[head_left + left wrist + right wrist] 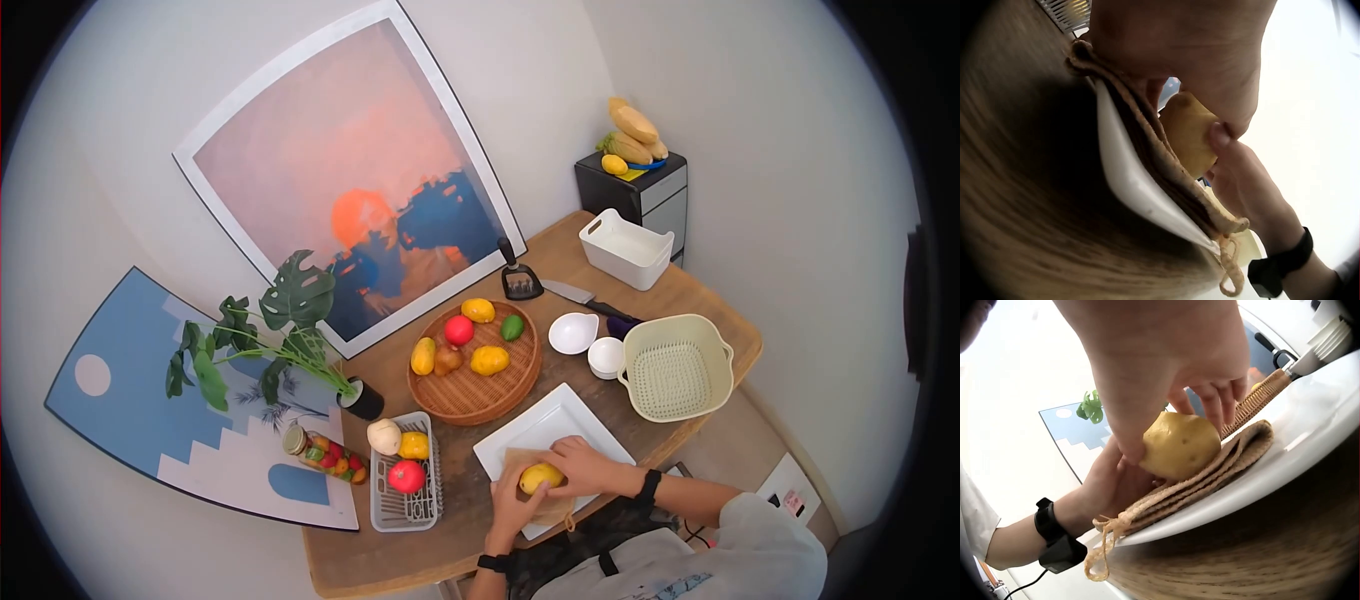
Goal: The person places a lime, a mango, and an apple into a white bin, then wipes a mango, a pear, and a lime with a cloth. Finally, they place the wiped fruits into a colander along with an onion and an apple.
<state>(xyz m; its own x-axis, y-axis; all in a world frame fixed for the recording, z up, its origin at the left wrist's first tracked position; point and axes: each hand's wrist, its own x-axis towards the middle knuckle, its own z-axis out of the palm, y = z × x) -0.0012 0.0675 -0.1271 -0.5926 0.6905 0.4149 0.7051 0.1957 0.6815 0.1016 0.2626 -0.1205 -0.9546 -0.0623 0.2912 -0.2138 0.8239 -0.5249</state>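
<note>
We are observing the left grip [514, 504] and right grip [588, 467] clamping around a yellow potato [541, 477], which is resting on a folded brown cloth [1249, 442] atop the white tray [570, 412]; a woven basket [450, 388] is lying farther left on the surface [400, 555].

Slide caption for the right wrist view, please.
Right hand and left hand hold a potato on a folded cloth over a white plate.

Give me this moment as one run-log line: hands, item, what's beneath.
left hand: grips potato | right hand: grips potato | beneath potato: folded cloth | beneath folded cloth: white tray
</note>
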